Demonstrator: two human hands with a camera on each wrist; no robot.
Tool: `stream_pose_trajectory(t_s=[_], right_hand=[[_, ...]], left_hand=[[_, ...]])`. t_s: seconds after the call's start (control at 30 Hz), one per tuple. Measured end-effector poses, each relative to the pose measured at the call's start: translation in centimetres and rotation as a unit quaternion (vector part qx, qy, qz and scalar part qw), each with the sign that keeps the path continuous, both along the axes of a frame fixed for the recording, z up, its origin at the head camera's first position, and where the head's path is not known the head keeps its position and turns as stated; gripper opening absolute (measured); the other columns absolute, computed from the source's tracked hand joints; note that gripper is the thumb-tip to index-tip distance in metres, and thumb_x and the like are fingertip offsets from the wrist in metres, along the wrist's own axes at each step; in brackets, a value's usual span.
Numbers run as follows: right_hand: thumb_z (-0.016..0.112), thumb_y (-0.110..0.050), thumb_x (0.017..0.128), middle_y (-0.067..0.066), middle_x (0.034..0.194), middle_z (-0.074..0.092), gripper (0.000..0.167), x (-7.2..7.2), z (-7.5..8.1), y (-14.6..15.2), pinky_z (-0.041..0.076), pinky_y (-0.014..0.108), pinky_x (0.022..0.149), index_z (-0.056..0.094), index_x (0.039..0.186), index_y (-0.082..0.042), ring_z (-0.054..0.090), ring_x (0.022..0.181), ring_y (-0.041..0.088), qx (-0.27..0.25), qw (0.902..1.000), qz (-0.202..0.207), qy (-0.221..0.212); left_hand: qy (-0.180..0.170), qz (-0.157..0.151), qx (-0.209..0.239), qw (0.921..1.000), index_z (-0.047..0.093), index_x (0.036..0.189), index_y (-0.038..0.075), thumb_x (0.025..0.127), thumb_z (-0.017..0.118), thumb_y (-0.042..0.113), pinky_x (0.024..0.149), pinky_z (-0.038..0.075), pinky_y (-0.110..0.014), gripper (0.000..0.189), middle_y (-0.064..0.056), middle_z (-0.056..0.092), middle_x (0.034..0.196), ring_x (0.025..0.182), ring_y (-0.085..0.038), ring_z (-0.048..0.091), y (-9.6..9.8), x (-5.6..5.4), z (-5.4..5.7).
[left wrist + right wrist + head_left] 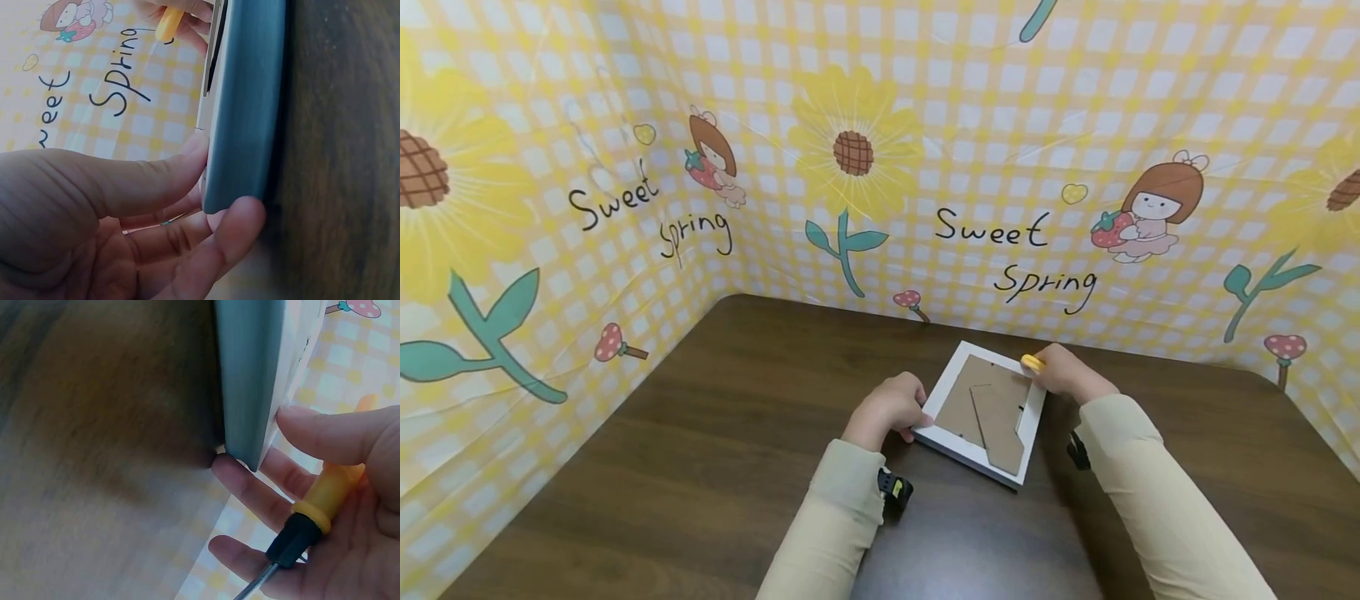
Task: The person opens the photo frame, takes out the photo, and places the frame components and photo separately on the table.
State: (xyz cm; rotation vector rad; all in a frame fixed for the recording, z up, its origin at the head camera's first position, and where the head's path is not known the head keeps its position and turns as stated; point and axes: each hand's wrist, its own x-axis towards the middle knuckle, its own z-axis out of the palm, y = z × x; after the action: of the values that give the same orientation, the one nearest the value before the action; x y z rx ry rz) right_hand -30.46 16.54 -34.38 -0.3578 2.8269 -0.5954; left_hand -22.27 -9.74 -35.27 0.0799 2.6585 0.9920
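Note:
A white picture frame point(953, 379) lies back side up, close over the brown table, its brown backing board point(958, 408) and stand flap point(1000, 442) showing. My left hand point(889, 408) pinches its left corner, thumb point(181, 165) on the back and fingertips at the underside. At the far right corner, my right hand point(1066, 373) holds the frame between thumb point(319, 428) and fingers. A screwdriver with a yellow handle point(331, 494) and black collar lies across the palm of that same hand. Its metal shaft point(256, 582) points away from the frame; the tip is cut off.
The dark wooden table point(700, 467) extends on both sides of the arms. Behind it hangs a yellow checked cloth point(760, 275) with sunflowers and lettering, along the back and left edges. Black straps with small devices point(895, 490) sit at the wrists.

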Motion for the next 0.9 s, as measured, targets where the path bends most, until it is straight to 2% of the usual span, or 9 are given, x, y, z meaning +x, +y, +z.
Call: stream_pose_trajectory(t_s=[0.13,0.33,0.57,0.9], right_hand=[[0.061,0.007,0.081,0.005,0.069,0.048,0.001,0.5,-0.1,0.3,0.036,0.027,0.063,0.061,0.081,0.007,0.044,0.065,0.019,-0.002,0.9999,0.010,0.011],[0.061,0.004,0.085,0.003,0.067,0.046,0.007,1.1,-0.2,0.4,0.035,0.028,0.063,0.059,0.078,0.003,0.044,0.065,0.018,-0.004,1.0000,-0.006,0.000],[0.062,0.004,0.084,0.003,0.065,0.047,0.008,1.5,-0.5,0.8,0.037,0.028,0.058,0.060,0.077,0.003,0.044,0.061,0.017,-0.014,0.9999,-0.008,-0.006],[0.064,0.005,0.081,0.002,0.064,0.043,0.009,2.4,-0.5,1.8,0.037,0.027,0.057,0.058,0.074,0.002,0.043,0.058,0.016,-0.017,0.9998,0.004,0.009]], left_hand=[[0.009,-0.003,0.007,0.9999,0.062,0.086,0.000,0.086,0.076,0.008,0.059,0.054,-0.030,0.016,-0.013,0.063,0.085,0.059,-0.024,0.070,-0.2,0.1,0.0],[0.020,0.000,0.013,0.9997,0.067,0.094,-0.001,0.087,0.076,0.008,0.058,0.053,-0.029,0.014,-0.016,0.067,0.098,0.060,-0.024,0.070,-0.5,0.1,-0.1],[0.031,0.013,0.018,0.9993,0.069,0.097,-0.001,0.087,0.075,0.008,0.059,0.053,-0.030,0.015,-0.015,0.068,0.096,0.060,-0.022,0.068,-0.7,0.0,-0.2],[0.046,0.031,-0.004,0.9984,0.073,0.103,0.003,0.089,0.074,0.011,0.056,0.049,-0.027,0.017,-0.013,0.070,0.091,0.061,-0.018,0.064,-0.1,-0.1,-0.4]])
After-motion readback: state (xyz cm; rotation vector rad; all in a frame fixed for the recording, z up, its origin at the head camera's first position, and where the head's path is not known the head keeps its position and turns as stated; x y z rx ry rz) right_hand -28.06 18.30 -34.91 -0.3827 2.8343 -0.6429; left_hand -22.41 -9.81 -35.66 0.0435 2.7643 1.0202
